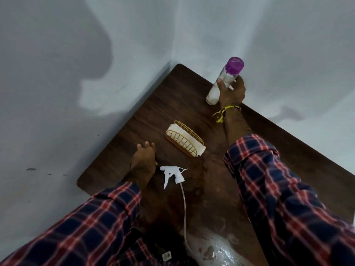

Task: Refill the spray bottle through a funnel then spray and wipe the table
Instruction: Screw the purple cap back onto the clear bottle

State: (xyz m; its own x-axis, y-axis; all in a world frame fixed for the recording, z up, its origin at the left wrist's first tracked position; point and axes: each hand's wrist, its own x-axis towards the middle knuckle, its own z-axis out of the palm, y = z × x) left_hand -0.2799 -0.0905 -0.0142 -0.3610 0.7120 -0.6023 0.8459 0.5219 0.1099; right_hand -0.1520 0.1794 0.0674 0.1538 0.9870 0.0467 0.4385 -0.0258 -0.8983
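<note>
I see my right hand (231, 91) reaching to the far edge of the dark wooden tabletop (146, 112), its fingers and thumb curled round a clear bottle (221, 85) with a purple cap (234, 65). The bottle leans, its base touching the tabletop close to the wall, and it holds something white. A yellow thread band (224, 111) sits on that wrist. My left hand (144, 160) rests near the tabletop's left edge with the fingers relaxed and spread, holding nothing. Just beside it on the right lies the white trigger sprayer head (172, 174) on its side, off any bottle, its thin dip tube (184, 208) trailing toward me. Between my hands stands a gold wire napkin holder (184, 140) with pale napkins in it. Both sleeves are plaid. The near part of the tabletop shows a shiny wet patch (221, 248).
</note>
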